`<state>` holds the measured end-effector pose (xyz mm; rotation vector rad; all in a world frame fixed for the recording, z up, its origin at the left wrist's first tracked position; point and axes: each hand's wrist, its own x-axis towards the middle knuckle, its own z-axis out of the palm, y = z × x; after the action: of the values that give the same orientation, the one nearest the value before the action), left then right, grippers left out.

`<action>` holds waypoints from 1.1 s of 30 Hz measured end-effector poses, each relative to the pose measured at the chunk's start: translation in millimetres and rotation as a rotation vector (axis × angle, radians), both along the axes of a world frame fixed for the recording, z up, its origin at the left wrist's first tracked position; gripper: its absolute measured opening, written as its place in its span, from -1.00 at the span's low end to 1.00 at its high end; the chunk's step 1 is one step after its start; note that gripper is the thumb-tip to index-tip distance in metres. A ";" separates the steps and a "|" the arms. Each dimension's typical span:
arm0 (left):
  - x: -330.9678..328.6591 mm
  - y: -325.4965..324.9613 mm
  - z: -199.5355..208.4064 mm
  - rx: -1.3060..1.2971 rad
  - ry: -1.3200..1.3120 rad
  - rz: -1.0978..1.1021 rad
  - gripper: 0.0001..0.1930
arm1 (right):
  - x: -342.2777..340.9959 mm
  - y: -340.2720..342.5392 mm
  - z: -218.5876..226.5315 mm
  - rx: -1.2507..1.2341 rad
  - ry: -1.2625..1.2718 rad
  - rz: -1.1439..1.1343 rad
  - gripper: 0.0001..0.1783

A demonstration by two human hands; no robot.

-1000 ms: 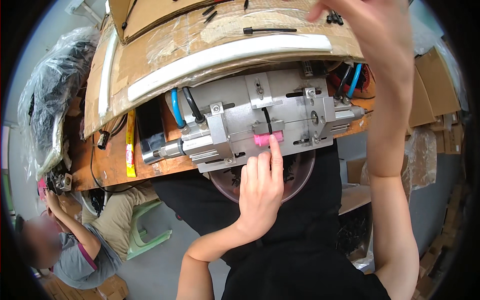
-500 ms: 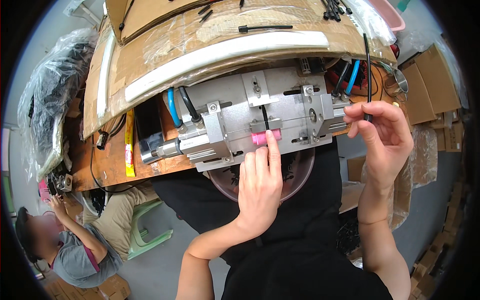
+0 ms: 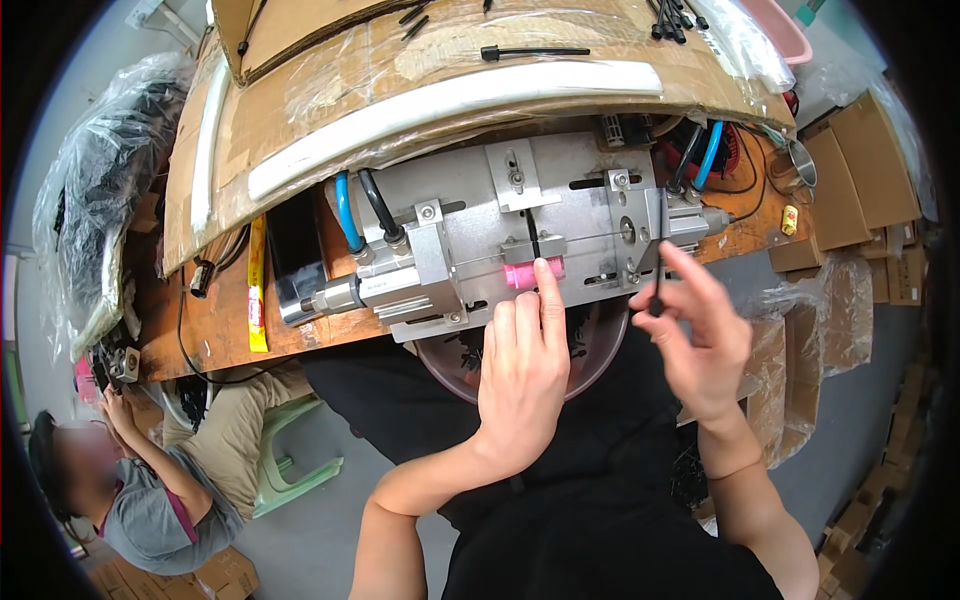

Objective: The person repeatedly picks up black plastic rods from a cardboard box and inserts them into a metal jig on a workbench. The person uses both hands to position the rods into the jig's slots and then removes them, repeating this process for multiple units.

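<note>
My left hand (image 3: 520, 385) reaches over the metal fixture (image 3: 590, 215), its index fingertip pressing at the lower end of a thin black rod (image 3: 532, 228). That rod lies in a small metal holder, beside a pink block (image 3: 517, 276) at the fixture's front edge. The left hand's other fingers are loosely bent, and its thumb is hidden. Right of the fixture, my right hand (image 3: 708, 355) pinches a second black rod with a thick end (image 3: 656, 304) between thumb and fingers. This rod stands nearly upright, slightly blurred, its thick end at the fingertips.
A cardboard sheet (image 3: 400, 120) above the fixture bears several black rods. Blue air hoses (image 3: 347, 215) run into the fixture's cylinders. Below it, a bowl (image 3: 602, 365) of black pieces rests at my lap. At far left, another person (image 3: 165, 510) works.
My right hand has moved left and down with the black rod, from beyond the fixture's right end to its front right corner. My left hand stays in place on the fixture.
</note>
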<state>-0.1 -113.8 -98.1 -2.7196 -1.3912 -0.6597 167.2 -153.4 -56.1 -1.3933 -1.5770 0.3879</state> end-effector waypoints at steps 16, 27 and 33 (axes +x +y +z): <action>-33.5 -37.2 14.7 -0.272 -0.258 0.054 -0.24 | -39.1 20.9 -53.1 -0.001 -0.239 0.177 -0.28; -48.9 -63.5 -25.0 -0.515 -0.235 -0.123 -0.42 | -24.7 45.1 26.4 0.163 -0.360 0.201 -0.55; -48.1 -83.3 -49.9 -0.580 -0.306 -0.312 -0.59 | -18.9 190.2 83.8 0.407 -0.591 0.137 -0.89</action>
<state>-48.2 -197.1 -148.0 -3.4687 -1.4030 -0.8242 148.3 36.8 27.7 -1.1331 -2.0899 -0.2902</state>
